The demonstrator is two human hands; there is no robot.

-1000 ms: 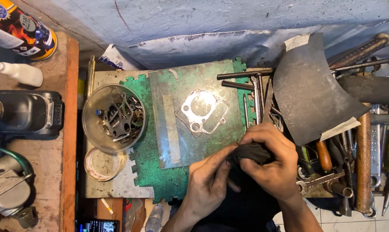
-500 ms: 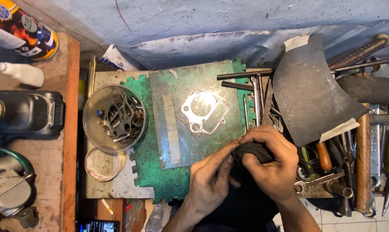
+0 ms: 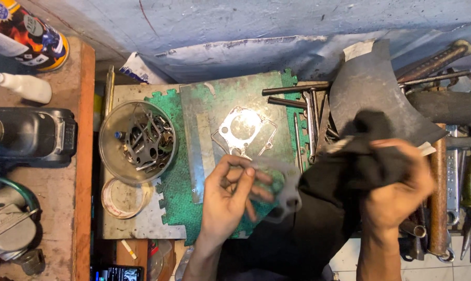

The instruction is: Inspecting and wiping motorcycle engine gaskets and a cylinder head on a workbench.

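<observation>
Nearest us, our left hand [image 3: 230,200] pinches a small grey metal part [image 3: 283,195], blurred, shape hard to tell, just over the near edge of the green mat [image 3: 175,182]. Our right hand [image 3: 396,195] is clenched on a black rag [image 3: 368,156], bunched up beside the part, approx. level w/ it. Further out, a thin metal gasket [image 3: 241,131] lies flat on the steel plate [image 3: 204,109] atop the mat. Left of that, a round tin [image 3: 138,141] w/ more gaskets & small bits. Right side: rods, wrenches, pliers [image 3: 469,208]. Farthest, a spray can [image 3: 25,34] at far left.
</observation>
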